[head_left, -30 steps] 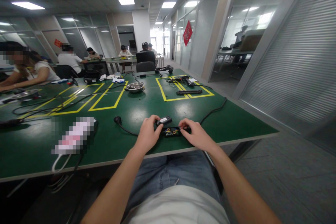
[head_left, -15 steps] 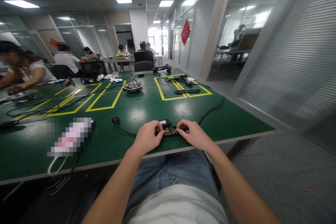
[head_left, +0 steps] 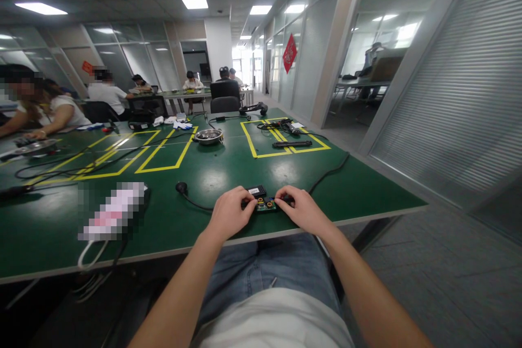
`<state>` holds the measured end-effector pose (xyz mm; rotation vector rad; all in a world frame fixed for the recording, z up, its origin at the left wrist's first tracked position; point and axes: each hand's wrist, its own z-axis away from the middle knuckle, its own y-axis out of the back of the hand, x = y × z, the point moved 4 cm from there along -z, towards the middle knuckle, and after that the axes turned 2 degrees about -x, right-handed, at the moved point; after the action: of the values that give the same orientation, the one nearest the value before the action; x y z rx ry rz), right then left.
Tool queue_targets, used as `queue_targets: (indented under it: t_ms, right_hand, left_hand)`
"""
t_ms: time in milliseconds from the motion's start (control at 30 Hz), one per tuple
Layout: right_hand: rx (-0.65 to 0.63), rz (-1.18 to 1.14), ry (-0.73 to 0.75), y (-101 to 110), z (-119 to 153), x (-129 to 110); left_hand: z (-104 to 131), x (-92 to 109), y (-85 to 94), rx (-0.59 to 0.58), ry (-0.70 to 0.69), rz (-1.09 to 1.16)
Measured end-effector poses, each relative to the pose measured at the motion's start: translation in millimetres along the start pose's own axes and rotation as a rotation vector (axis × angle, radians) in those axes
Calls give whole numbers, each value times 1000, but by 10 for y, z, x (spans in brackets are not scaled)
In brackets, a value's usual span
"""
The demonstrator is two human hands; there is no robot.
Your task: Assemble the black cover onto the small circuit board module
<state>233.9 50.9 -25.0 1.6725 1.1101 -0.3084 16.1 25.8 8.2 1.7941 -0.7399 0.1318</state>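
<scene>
A small circuit board (head_left: 266,204) with coil-like parts lies near the front edge of the green table (head_left: 326,206). My left hand (head_left: 233,209) pinches at its left end, fingertips together. At its right end my right hand (head_left: 299,206) is closed in a similar pinch. Just behind the board is a black casing piece (head_left: 256,191) with a white label. A black cable with a plug (head_left: 181,188) runs toward my left hand, and another black cable (head_left: 332,171) leads away behind my right hand.
A metal bowl (head_left: 209,136) stands farther back. Cables (head_left: 281,124) and a black bar (head_left: 292,144) lie in yellow-taped areas. At the left are a pixelated object (head_left: 114,212) and a seated person (head_left: 53,109) working.
The view has shifted slightly. Both hands stay at the ends of the board, which now shows more of its green face, as if tilted a little.
</scene>
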Motion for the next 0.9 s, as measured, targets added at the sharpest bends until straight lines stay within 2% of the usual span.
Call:
queue_targets:
  t_ms: [233, 433, 567, 767, 900]
  right_hand:
    - [-23, -57, -7, 38, 10, -32]
    - [-5, -4, 40, 76, -2, -41]
    - [-18, -21, 20, 81, -2, -52]
    - [-15, -50, 18, 75, -5, -67]
    - [-17, -45, 25, 68, -12, -57]
  left_hand:
    - [2, 2, 6, -25, 12, 2]
    - [-10, -25, 1, -31, 60, 5]
    - [-15, -25, 0, -36, 73, 18]
    - [-9, 0, 15, -8, 30, 18]
    - [-20, -16, 4, -42, 81, 4]
